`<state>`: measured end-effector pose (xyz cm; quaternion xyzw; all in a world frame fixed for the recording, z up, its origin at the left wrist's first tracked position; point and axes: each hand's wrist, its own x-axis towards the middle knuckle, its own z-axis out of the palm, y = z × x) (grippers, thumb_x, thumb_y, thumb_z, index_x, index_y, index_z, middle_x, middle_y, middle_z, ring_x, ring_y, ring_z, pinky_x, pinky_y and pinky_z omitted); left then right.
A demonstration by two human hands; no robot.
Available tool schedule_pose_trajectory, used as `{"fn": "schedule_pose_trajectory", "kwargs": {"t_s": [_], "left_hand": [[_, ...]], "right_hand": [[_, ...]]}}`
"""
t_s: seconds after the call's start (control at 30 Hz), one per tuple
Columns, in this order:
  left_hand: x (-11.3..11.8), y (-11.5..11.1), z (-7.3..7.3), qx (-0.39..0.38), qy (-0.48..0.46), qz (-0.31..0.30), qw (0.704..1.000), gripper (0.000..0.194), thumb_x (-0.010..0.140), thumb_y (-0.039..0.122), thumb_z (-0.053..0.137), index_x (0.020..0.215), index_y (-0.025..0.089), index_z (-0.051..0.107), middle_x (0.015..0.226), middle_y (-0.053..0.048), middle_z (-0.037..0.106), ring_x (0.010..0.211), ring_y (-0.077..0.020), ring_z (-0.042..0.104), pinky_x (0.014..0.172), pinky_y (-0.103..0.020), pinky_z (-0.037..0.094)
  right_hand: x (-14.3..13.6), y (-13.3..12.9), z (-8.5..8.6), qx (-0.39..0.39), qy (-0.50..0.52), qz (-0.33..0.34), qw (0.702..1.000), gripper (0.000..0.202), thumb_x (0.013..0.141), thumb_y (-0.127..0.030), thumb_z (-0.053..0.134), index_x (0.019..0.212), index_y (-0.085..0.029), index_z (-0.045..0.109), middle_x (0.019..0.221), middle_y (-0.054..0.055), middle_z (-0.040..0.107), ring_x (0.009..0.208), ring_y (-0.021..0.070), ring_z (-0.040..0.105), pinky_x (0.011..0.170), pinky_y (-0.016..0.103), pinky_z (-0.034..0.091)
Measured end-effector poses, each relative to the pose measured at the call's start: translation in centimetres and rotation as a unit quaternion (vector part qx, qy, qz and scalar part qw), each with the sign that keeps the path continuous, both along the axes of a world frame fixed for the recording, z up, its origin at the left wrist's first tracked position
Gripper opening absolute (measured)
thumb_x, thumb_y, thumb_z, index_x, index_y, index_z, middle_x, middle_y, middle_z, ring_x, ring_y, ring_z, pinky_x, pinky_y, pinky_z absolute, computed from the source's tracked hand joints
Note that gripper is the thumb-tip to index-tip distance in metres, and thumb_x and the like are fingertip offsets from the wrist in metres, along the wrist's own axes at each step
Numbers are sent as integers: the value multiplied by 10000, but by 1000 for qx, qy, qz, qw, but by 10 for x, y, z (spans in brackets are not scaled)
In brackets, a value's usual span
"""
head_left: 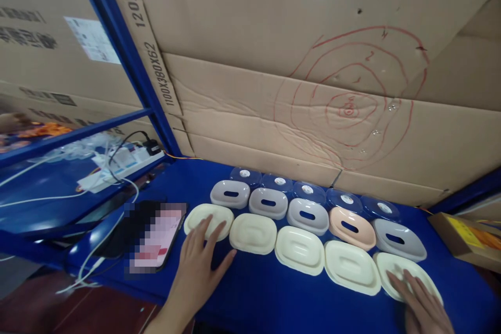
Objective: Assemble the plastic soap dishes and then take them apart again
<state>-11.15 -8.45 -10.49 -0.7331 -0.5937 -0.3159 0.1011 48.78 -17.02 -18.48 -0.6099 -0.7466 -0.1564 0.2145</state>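
Several cream oval trays [253, 233] lie in a front row on the blue shelf. My left hand [198, 258] rests with spread fingers on the leftmost cream tray [191, 215]. Over the rightmost cream tray [425, 276] my right hand [422, 300] lies with fingers stretched out; its lower part is cut off by the frame. Behind them runs a row of slotted soap dishes, most of them grey [269, 213] and one peach [340, 234]. Clear lids [311, 194] with round stickers form the back row.
A phone [156, 240] lies left of the trays, beside a dark object. Further left are a power strip [117, 169] and white cables. A cardboard panel [242, 88] with red rings stands behind, and an open cardboard box [454, 235] sits at right.
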Motion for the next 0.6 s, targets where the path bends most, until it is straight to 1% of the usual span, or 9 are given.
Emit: {"fn": "schedule_pose_trajectory", "kwargs": {"t_s": [0.1,0.2,0.3,0.37,0.5,0.6], "left_hand": [[-5,7,-13,-12,68,2,998,655,1058,563,531,1619,234,457,1652,-195,460,1498,-415,485,1209,-664,373],[-3,9,-21,-23,87,7,996,678,1055,594,506,1631,239,465,1694,-191,409,1510,-416,474,1231,-660,339],[1,9,-20,-29,92,0,995,648,1073,568,472,1634,243,466,1696,-185,407,1507,-411,476,1225,-656,334],[2,9,-18,-31,97,-9,995,632,1082,553,461,1635,248,459,1689,-184,416,1497,-402,485,1222,-652,327],[3,8,-15,-37,101,-12,994,618,1085,549,456,1630,258,464,1689,-175,419,1480,-397,496,1215,-644,323],[6,9,-15,-31,99,-4,995,586,1087,536,450,1586,239,528,1675,-179,440,1429,-401,538,1199,-641,338]], "right_hand": [[-16,4,-1,-3,41,-37,998,578,995,-295,491,1570,-296,546,1678,122,480,1501,437,510,1212,692,384],[-36,-2,9,1,65,-83,994,574,1037,-392,451,1604,-307,487,1656,117,510,1530,414,476,1243,701,319],[-55,-5,21,-23,64,-106,992,612,1047,-517,458,1627,-323,444,1681,111,477,1550,394,449,1259,688,286],[-63,-4,26,-41,60,-112,991,631,1041,-578,470,1623,-336,442,1705,107,443,1563,385,429,1266,685,265],[-67,-1,30,-63,56,-112,990,639,1045,-615,442,1619,-334,441,1714,110,428,1591,377,384,1275,695,233],[-68,0,32,-68,62,-116,989,650,1051,-619,429,1630,-325,427,1719,111,416,1603,371,364,1283,688,224]]}}
